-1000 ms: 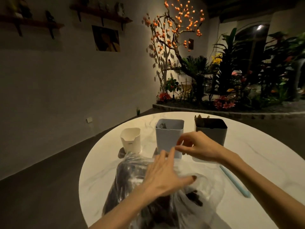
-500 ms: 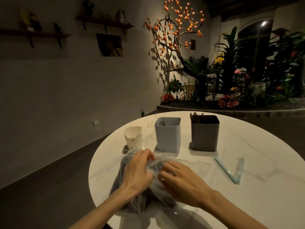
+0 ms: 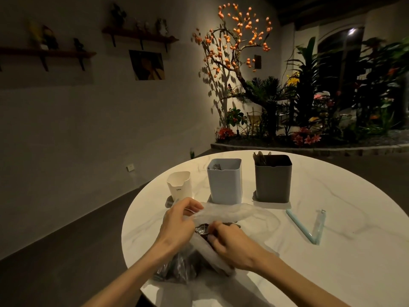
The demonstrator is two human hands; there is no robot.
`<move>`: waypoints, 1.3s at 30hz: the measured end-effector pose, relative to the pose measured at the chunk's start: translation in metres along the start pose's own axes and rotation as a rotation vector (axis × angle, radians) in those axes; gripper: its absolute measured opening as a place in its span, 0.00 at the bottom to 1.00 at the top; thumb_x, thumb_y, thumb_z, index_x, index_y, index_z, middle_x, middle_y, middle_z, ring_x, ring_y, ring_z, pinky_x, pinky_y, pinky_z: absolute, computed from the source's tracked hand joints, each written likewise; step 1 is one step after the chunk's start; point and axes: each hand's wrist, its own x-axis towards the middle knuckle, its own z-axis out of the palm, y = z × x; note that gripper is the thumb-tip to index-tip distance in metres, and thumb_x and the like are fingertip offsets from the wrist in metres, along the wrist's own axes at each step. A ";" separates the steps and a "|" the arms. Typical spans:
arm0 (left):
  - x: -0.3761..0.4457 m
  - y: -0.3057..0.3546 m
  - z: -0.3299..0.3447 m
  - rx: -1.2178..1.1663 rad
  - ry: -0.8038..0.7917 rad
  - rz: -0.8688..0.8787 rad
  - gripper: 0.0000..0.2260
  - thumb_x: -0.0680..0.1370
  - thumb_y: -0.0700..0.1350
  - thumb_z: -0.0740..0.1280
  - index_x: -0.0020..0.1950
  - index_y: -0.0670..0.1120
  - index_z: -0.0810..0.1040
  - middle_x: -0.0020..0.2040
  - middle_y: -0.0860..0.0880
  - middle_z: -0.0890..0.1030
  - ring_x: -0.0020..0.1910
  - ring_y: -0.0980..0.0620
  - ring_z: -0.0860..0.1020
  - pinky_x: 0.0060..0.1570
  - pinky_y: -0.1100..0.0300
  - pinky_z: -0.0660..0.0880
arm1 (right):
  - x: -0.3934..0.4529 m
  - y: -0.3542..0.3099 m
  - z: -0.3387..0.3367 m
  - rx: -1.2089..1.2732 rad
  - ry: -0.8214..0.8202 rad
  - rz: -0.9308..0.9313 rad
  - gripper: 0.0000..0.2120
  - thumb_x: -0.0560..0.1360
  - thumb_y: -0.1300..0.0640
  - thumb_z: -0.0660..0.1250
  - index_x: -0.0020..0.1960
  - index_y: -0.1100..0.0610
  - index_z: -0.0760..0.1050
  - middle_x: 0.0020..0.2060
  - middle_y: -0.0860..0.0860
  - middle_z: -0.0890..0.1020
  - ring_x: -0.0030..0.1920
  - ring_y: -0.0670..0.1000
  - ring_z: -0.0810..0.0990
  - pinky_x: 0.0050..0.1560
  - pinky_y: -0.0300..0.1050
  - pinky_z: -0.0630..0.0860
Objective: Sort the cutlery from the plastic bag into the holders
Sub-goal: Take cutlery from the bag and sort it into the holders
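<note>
Your white holder [image 3: 179, 185] stands at the 10 o'clock side of the round marble table [image 3: 332, 251], smallest of the three and farthest left. Just in front of it your left hand [image 3: 178, 222] pinches the upper edge of the plastic bag [image 3: 225, 212] between thumb and curled fingers, lifting that edge so the mouth gapes toward 12 o'clock. The bag lies at 6 o'clock on the table, near its edge, its lower half bunched dark under your wrists. Inside the opening, dark cutlery [image 3: 202, 229] shows, one shiny spoon bowl catching the light. Behind it, at 12 o'clock, the pale blue holder [image 3: 224, 181] has fork tines poking out at its left corner. Your right hand [image 3: 234, 245] sits at the bag's mouth with fingers curled in among the pieces; whether they actually grip one you cannot tell. At 1 o'clock the dark grey holder [image 3: 272, 178] carries dark handles above its rim. A light blue bag clip [image 3: 307, 227] lies open in a V at 3 o'clock, well apart from the bag.
</note>
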 end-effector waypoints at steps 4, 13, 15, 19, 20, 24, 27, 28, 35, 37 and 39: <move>0.004 -0.007 -0.001 -0.005 0.006 -0.003 0.19 0.74 0.29 0.67 0.50 0.54 0.79 0.52 0.51 0.81 0.54 0.53 0.78 0.50 0.61 0.75 | 0.003 -0.005 -0.003 -0.014 -0.260 -0.012 0.07 0.75 0.56 0.69 0.51 0.53 0.83 0.44 0.48 0.84 0.42 0.48 0.80 0.48 0.44 0.80; 0.003 -0.010 -0.013 -0.189 0.159 0.227 0.21 0.72 0.28 0.59 0.29 0.50 0.81 0.52 0.55 0.79 0.58 0.58 0.76 0.60 0.58 0.75 | 0.021 0.002 0.011 -0.199 -0.167 0.139 0.28 0.74 0.43 0.68 0.72 0.47 0.66 0.64 0.52 0.72 0.62 0.56 0.73 0.65 0.54 0.73; 0.005 -0.011 -0.017 0.007 0.023 0.232 0.21 0.73 0.34 0.59 0.30 0.54 0.83 0.56 0.59 0.78 0.62 0.58 0.74 0.63 0.56 0.74 | 0.026 -0.001 0.015 -0.313 -0.363 0.149 0.41 0.73 0.41 0.70 0.79 0.44 0.53 0.72 0.55 0.63 0.70 0.61 0.67 0.71 0.60 0.67; 0.005 -0.013 -0.010 0.233 -0.117 0.134 0.14 0.82 0.41 0.62 0.55 0.54 0.85 0.63 0.56 0.79 0.66 0.55 0.73 0.67 0.53 0.71 | 0.031 -0.008 0.026 -0.381 -0.271 0.104 0.42 0.75 0.46 0.69 0.81 0.50 0.49 0.77 0.58 0.59 0.72 0.64 0.67 0.73 0.60 0.63; 0.004 -0.012 -0.008 0.213 -0.103 0.112 0.12 0.83 0.44 0.63 0.61 0.53 0.84 0.65 0.55 0.79 0.67 0.54 0.72 0.68 0.53 0.70 | 0.032 -0.008 0.029 -0.385 -0.226 0.093 0.41 0.77 0.46 0.68 0.81 0.52 0.49 0.77 0.58 0.60 0.70 0.63 0.69 0.72 0.59 0.65; 0.004 -0.012 -0.004 0.371 -0.098 0.083 0.23 0.79 0.54 0.68 0.74 0.56 0.70 0.75 0.54 0.70 0.74 0.51 0.67 0.73 0.48 0.66 | 0.033 -0.012 0.035 -0.469 -0.182 0.023 0.31 0.81 0.55 0.63 0.80 0.57 0.54 0.75 0.62 0.60 0.62 0.62 0.74 0.65 0.58 0.73; 0.008 -0.014 -0.003 0.474 -0.134 0.063 0.32 0.77 0.55 0.71 0.78 0.56 0.61 0.77 0.53 0.66 0.75 0.49 0.66 0.72 0.49 0.66 | 0.033 -0.018 0.030 -0.512 -0.219 -0.001 0.25 0.82 0.58 0.63 0.77 0.60 0.61 0.74 0.63 0.62 0.63 0.61 0.75 0.66 0.56 0.72; 0.010 -0.016 -0.003 0.478 -0.150 0.067 0.34 0.77 0.53 0.71 0.79 0.55 0.59 0.78 0.52 0.65 0.76 0.49 0.65 0.73 0.50 0.65 | 0.033 -0.020 0.027 -0.523 -0.223 -0.011 0.25 0.82 0.57 0.63 0.77 0.60 0.61 0.74 0.62 0.63 0.65 0.61 0.74 0.68 0.56 0.71; 0.016 -0.023 -0.005 0.400 -0.190 -0.008 0.44 0.71 0.52 0.77 0.80 0.50 0.57 0.80 0.49 0.60 0.78 0.48 0.61 0.74 0.52 0.63 | 0.043 -0.014 0.005 -0.402 -0.047 0.018 0.18 0.80 0.52 0.65 0.68 0.56 0.71 0.63 0.55 0.75 0.61 0.55 0.75 0.63 0.47 0.71; 0.015 -0.025 -0.003 0.434 -0.213 -0.015 0.47 0.71 0.54 0.77 0.81 0.48 0.53 0.81 0.49 0.55 0.80 0.48 0.55 0.76 0.54 0.56 | 0.042 -0.011 0.013 -0.382 -0.102 0.080 0.14 0.79 0.52 0.67 0.63 0.54 0.75 0.59 0.54 0.78 0.59 0.55 0.77 0.61 0.48 0.72; 0.015 -0.026 -0.002 0.454 -0.224 -0.019 0.46 0.72 0.52 0.77 0.82 0.46 0.52 0.82 0.48 0.53 0.80 0.48 0.53 0.76 0.56 0.54 | 0.040 -0.013 0.021 -0.436 -0.168 0.109 0.13 0.78 0.54 0.66 0.62 0.57 0.76 0.59 0.56 0.79 0.58 0.57 0.78 0.60 0.50 0.74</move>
